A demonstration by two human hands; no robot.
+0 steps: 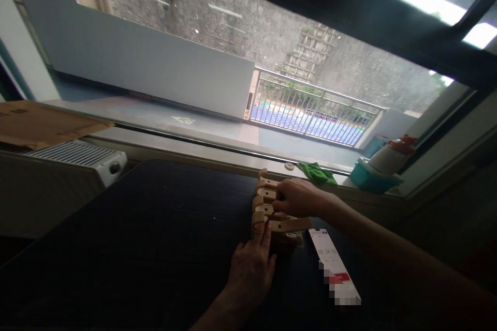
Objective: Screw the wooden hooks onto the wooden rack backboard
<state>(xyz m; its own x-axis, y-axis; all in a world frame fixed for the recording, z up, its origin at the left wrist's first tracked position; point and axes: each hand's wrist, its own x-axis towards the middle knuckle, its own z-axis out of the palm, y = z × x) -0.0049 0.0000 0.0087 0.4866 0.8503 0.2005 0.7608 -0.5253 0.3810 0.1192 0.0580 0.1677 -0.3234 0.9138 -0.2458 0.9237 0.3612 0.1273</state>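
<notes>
The right hand (297,197) is curled closed over the row of wooden pieces (258,202), a thin dark item (272,214) apparently pinched at its fingertips. The left hand (250,269) is held open, two extended fingers rested against the nearest curved end. The pieces are set near the table's window-side edge; light, stiff handling is to be expected, with smooth faces that could slide if pushed from one side. They would best be taken by the flat, solid lengths, since strain might be borne poorly by the thin hooked ends. A phone (337,264) is laid just beside them on the dark, matte table (155,227). Beyond, a green cloth (317,173) and a teal container (373,177) are placed along the windowsill (186,151); a radiator (111,168) is seen at the left, and a railing (310,108) is framed outside.
</notes>
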